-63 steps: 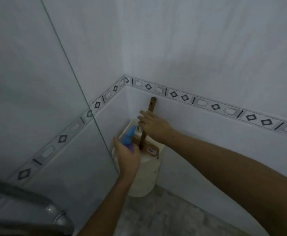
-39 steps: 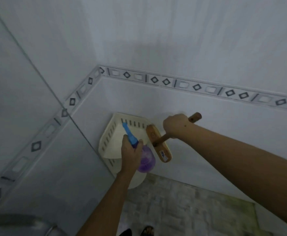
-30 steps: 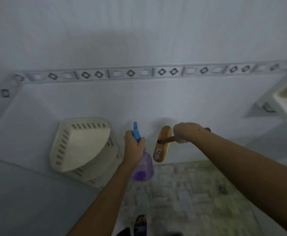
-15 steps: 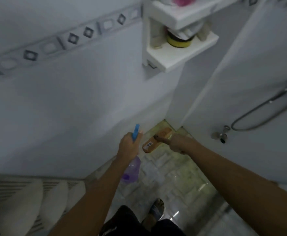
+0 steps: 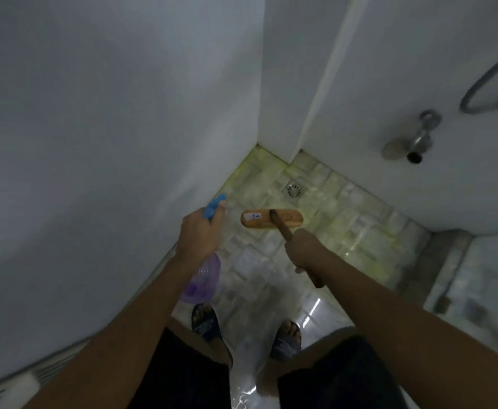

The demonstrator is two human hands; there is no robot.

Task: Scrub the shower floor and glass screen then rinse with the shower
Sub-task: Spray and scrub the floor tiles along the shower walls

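Observation:
My left hand (image 5: pixel 197 236) grips a spray bottle (image 5: pixel 203 280) with a purple body and a blue trigger head, its nozzle aimed toward the far corner. In my right hand (image 5: pixel 304 250) is the wooden handle of a scrub brush (image 5: pixel 271 219), whose flat wooden head hangs over the shower floor (image 5: pixel 345 219). The floor is small pale tiles, stained yellow-green near the walls. A round metal drain (image 5: pixel 294 190) lies just beyond the brush head. No glass screen can be made out.
White tiled walls (image 5: pixel 109 128) close in on the left and behind. A metal tap (image 5: pixel 416 143) and a loop of shower hose (image 5: pixel 490 84) hang on the right wall. My sandalled feet (image 5: pixel 205 321) stand on the wet floor. A raised tiled kerb (image 5: pixel 445 261) borders the right.
My view has swung from the corner basket on the wall down to the shower floor. Both hands came down with the bottle and brush, and the brush head now hangs near the drain.

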